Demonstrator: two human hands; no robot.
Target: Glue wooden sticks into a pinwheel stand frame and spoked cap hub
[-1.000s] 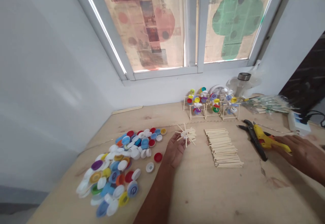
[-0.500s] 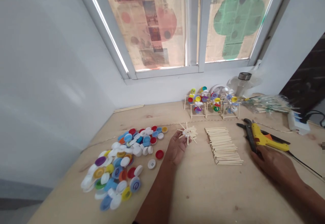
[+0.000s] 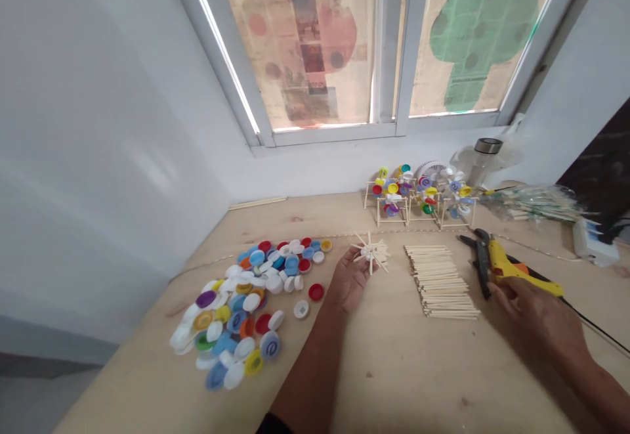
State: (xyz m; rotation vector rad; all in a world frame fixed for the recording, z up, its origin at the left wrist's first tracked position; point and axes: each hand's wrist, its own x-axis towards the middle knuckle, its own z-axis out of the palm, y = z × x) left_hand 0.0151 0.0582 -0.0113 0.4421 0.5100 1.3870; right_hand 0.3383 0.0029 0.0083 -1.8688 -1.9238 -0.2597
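My left hand (image 3: 350, 282) holds up a star of thin wooden sticks (image 3: 370, 251) fanning out around a small white hub, with its fingers behind the sticks. My right hand (image 3: 536, 316) lies at the lower edge of a yellow hot glue gun (image 3: 512, 271), its fingertips touching the gun. Under the gun lies a pair of black pliers (image 3: 481, 262). Between my hands is a neat stack of wooden sticks (image 3: 438, 281). Left of my left hand spreads a heap of colourful plastic bottle caps (image 3: 236, 309).
Small stick frames with bottle-cap wheels (image 3: 418, 197) stand at the back of the plywood table (image 3: 394, 375). Behind them are a clear bottle (image 3: 480, 165), a bundle of sticks in plastic (image 3: 534, 203) and a white power strip (image 3: 595, 243). A white wall bounds the left side.
My right hand has moved from the right of the glue gun to its lower edge, and the gun has turned a little. My left hand stays nearly still. The view has shifted slightly.
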